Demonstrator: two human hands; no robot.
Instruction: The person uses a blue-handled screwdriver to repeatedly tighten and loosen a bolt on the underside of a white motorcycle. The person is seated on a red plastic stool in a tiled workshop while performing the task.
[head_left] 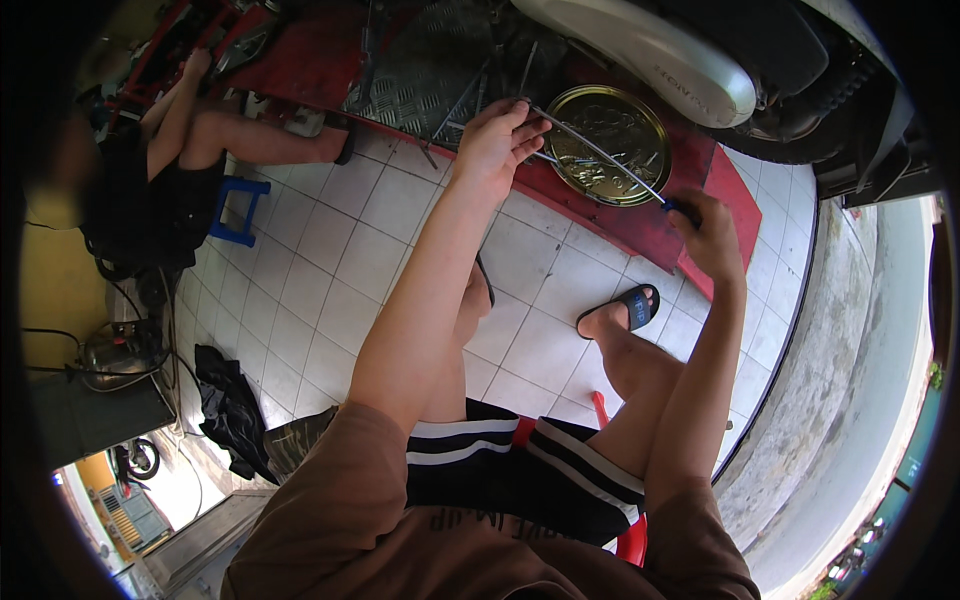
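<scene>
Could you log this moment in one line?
left hand: at far end of long metal tool | right hand: gripping its handle | nearby: round golden tray, red platform

A red bench [728,175] carries a round gold tray [645,130]; left of the tray lie thin metal tools [462,103]. On the tiled floor [520,260], well left of it, stands a blue stool [243,187].

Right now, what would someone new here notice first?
Probably the long blue-handled screwdriver, gripped in the right hand, its far end at the fingertips of the left hand. Behind its shaft, the round golden tray rests on the red platform. The silver motorcycle cover looms at the top, right of centre.
</scene>
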